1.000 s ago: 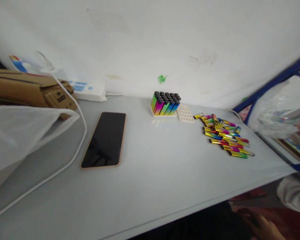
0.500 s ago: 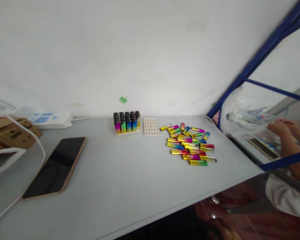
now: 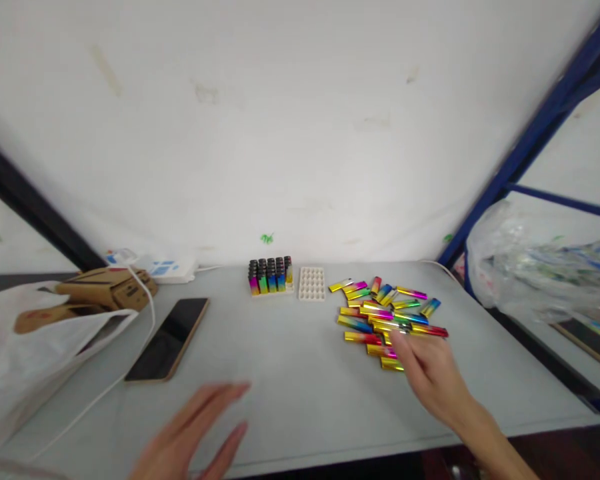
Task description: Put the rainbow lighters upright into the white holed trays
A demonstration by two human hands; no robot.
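**Right hand [image 3: 430,373] over the loose lighters [image 3: 377,311], left hand [image 3: 193,427] spread**

The person's right hand reaches over the near side of the pile on the right of the grey table [image 3: 300,373]. Its fingers are curled and the thumb points at the pile; the fingertips sit right by the lighters, but blur leaves it impossible to tell whether they pinch one. The left hand hangs near the front edge, thumb and fingers apart, holding nothing, nearest to the phone [image 3: 169,340].

At the back, black-topped lighters [image 3: 271,279] stand upright in rows in a pale holder [image 3: 291,291]; just beside it lies a pale tray [image 3: 312,285] with a grid of small rounds.

The cardboard box [image 3: 100,289] bears a dark mark and the power strip [image 3: 173,270] blue labels, all too small to read.

The right hand hides part of the pile. The left hand is blurred and cut off below. A white bag [image 3: 10,387] covers part of the box, and the clear plastic bag [image 3: 500,253] at right has contents hard to make out.
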